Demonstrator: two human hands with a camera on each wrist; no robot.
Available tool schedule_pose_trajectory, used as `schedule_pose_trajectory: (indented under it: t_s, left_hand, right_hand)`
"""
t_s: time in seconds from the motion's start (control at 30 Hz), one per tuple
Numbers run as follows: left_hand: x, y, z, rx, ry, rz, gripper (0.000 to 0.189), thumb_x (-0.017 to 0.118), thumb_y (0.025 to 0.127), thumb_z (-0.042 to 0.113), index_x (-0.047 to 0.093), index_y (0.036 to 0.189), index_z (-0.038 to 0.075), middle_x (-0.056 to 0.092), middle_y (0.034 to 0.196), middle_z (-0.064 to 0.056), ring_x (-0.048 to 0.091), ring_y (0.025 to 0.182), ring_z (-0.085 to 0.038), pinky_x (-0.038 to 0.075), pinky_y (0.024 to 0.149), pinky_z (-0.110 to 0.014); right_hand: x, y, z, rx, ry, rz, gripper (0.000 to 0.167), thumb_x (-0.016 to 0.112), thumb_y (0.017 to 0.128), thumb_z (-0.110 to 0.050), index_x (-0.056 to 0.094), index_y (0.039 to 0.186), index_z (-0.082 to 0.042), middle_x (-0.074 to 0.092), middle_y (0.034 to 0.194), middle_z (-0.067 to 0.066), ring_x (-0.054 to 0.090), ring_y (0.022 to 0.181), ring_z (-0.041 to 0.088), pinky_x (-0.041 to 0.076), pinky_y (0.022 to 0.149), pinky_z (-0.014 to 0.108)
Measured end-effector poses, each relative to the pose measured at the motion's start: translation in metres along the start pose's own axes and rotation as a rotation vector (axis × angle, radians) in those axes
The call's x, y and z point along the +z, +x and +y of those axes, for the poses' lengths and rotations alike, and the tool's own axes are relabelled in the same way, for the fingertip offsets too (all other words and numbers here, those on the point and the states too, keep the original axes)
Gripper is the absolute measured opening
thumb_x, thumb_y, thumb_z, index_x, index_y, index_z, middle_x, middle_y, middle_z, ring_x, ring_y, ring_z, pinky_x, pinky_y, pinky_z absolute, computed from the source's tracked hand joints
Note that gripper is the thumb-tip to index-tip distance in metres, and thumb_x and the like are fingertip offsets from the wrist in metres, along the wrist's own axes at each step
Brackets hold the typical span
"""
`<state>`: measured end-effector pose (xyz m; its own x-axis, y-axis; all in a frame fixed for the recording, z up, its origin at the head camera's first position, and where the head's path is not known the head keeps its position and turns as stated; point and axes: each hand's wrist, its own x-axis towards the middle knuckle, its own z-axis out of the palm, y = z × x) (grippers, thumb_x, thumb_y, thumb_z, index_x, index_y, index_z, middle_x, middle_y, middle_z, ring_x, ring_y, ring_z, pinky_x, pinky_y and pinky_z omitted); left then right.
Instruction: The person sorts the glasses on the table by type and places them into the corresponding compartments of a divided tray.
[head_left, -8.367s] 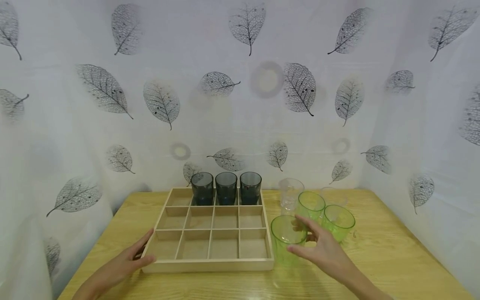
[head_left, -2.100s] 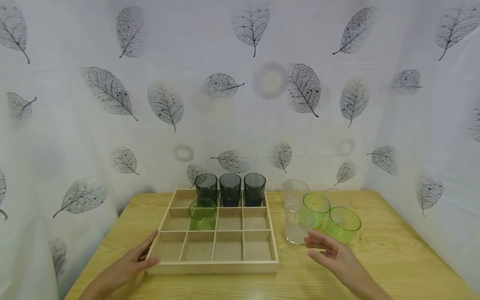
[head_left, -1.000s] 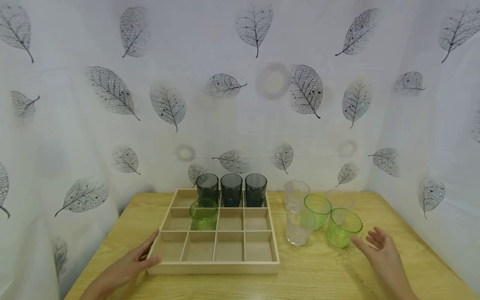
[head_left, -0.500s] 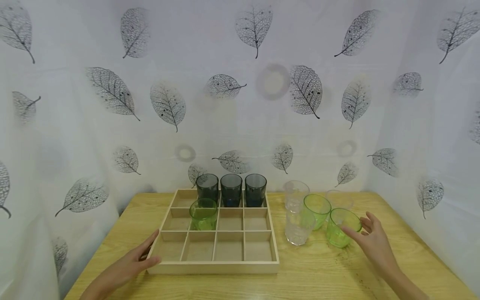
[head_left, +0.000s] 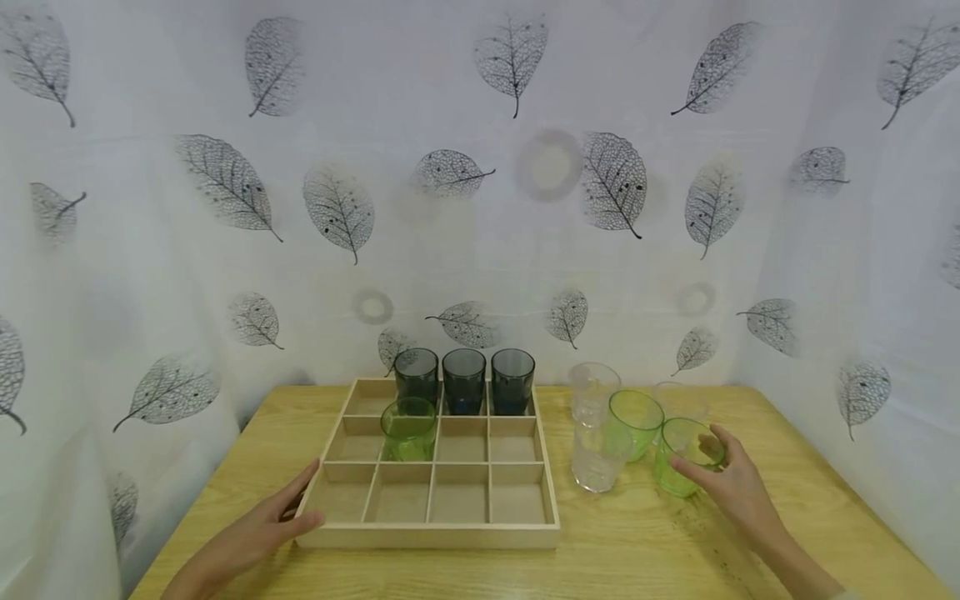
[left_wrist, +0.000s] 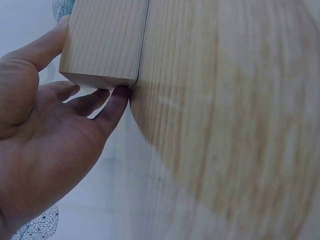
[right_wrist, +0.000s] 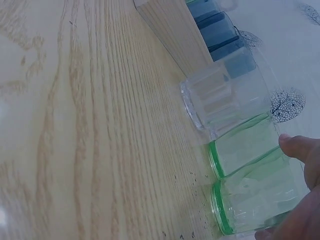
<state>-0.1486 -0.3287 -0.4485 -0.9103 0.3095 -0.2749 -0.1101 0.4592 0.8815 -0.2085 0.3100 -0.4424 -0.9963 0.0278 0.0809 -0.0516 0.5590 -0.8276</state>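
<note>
In the head view my left hand (head_left: 258, 525) holds the front left corner of a pale wooden compartment tray (head_left: 427, 537), thumb at the front and fingers along the side. The left wrist view shows my fingertips against the tray's end face. My right hand (head_left: 738, 492) grips a green plastic cup (head_left: 675, 479) on the table, its thumb on the near side and fingers round the far right. Several compartments stand bare; a green cup (head_left: 408, 437) sits in the middle row and dark grey cups (head_left: 462, 383) in the back row.
Left of the gripped cup stands another green cup (head_left: 633, 433). Clear cups (head_left: 596, 467) stand close by, one partly hidden behind the green ones. A white curtain (head_left: 480, 233) with leaf prints surrounds the wooden table (head_left: 622, 558) at the back and sides.
Earlier, my right hand held a green cup beside the tray; that cup now sits in the middle row. The hand has moved right and closed round another green cup. My left hand stays put.
</note>
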Motion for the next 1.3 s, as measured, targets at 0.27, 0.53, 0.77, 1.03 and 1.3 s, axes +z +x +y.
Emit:
schedule_pose_trajectory:
  t_s: [0.27, 0.53, 0.77, 1.03, 1.3]
  left_hand:
    - [0.001, 0.001, -0.002, -0.008, -0.012, 0.0, 0.082, 0.052, 0.11, 0.032, -0.005, 0.166, 0.01, -0.009, 0.168, -0.027, 0.005, 0.149, -0.058, 0.024, 0.114, -0.069]
    - [0.002, 0.002, -0.001, -0.02, -0.022, 0.011, 0.081, 0.051, 0.11, 0.032, -0.003, 0.167, 0.011, -0.008, 0.168, -0.026, 0.004, 0.149, -0.058, 0.023, 0.114, -0.071]
    - [0.0, 0.003, -0.003, -0.027, -0.019, 0.01, 0.081, 0.051, 0.111, 0.033, -0.004, 0.167, 0.013, -0.009, 0.168, -0.026, 0.002, 0.149, -0.058, 0.021, 0.113, -0.073]
    - [0.0, 0.0, -0.002, -0.013, -0.013, 0.01, 0.081, 0.051, 0.111, 0.031, -0.005, 0.167, 0.012, -0.01, 0.168, -0.026, 0.003, 0.149, -0.057, 0.023, 0.114, -0.07]
    - [0.001, -0.001, -0.001, -0.01, -0.002, 0.014, 0.082, 0.052, 0.11, 0.032, -0.004, 0.166, 0.011, -0.008, 0.168, -0.027, 0.006, 0.149, -0.057, 0.024, 0.114, -0.068]
  right_hand:
    - [-0.003, -0.009, -0.001, 0.005, -0.02, -0.001, 0.104, 0.071, 0.1, -0.034, -0.001, 0.159, 0.013, 0.028, 0.156, 0.04, 0.039, 0.136, 0.057, 0.042, 0.106, 0.06]
    - [-0.009, -0.03, -0.006, 0.023, -0.076, -0.023, 0.101, 0.071, 0.1, -0.039, 0.006, 0.16, 0.011, 0.034, 0.156, 0.037, 0.039, 0.138, 0.052, 0.041, 0.089, 0.016]
    - [-0.011, -0.048, -0.017, 0.022, -0.118, -0.053, 0.095, 0.071, 0.1, -0.037, 0.015, 0.159, 0.011, 0.042, 0.152, 0.034, 0.049, 0.131, 0.049, 0.043, 0.082, 0.014]
    - [-0.006, -0.064, -0.033, -0.008, -0.158, -0.087, 0.09, 0.076, 0.096, -0.034, 0.024, 0.157, 0.008, 0.052, 0.147, 0.029, 0.055, 0.128, 0.046, 0.046, 0.084, 0.016]
    - [0.006, -0.075, -0.042, -0.086, -0.106, -0.101, 0.083, 0.082, 0.091, -0.021, 0.035, 0.154, 0.006, 0.057, 0.142, 0.026, 0.059, 0.113, 0.0, 0.047, 0.088, 0.016]
